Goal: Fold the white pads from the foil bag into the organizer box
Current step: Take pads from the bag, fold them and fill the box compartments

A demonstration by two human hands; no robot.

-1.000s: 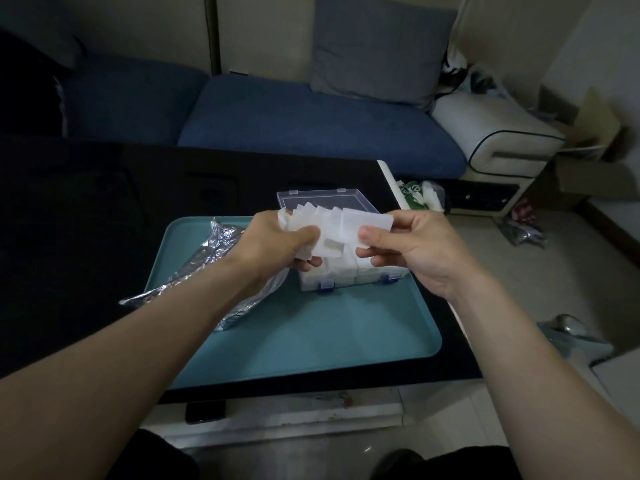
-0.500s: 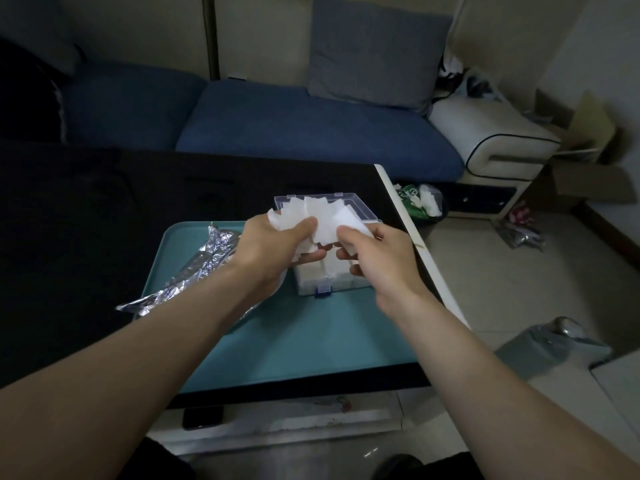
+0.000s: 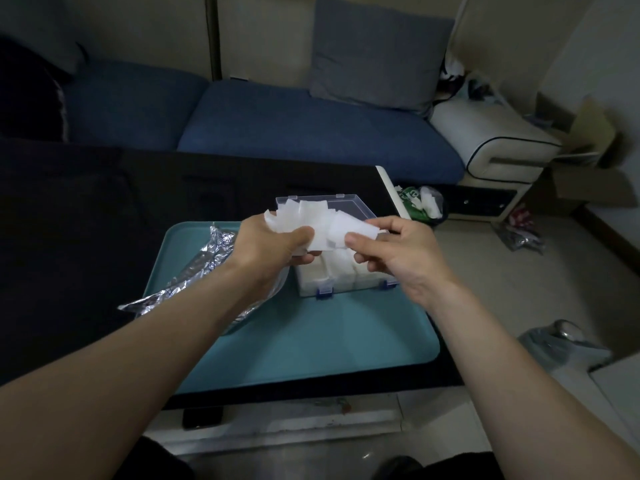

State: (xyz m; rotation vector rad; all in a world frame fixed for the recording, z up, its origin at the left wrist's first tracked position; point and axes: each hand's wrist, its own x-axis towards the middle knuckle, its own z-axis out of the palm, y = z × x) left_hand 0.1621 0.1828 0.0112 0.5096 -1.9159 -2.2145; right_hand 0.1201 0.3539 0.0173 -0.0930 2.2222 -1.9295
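Your left hand (image 3: 273, 245) gripping fanned white pads (image 3: 304, 221), right hand (image 3: 394, 251) pinching one, organizer box (image 3: 346, 278) half hidden beneath, foil bag (image 3: 194, 278) partly covered by your left forearm.

Half a second ago the right hand (image 3: 398, 252) was pressed close against the left hand (image 3: 268, 249); it has since drawn a little to the right, pinching one white pad (image 3: 349, 230) partly out of the fanned pads (image 3: 298, 220).

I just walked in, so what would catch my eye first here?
Two hands meet mid-frame over a teal tray: the left hand grips a fan of white pads, the right hand pinches one pad. Below them sits the organizer box, lid open; crumpled foil bag lies left.
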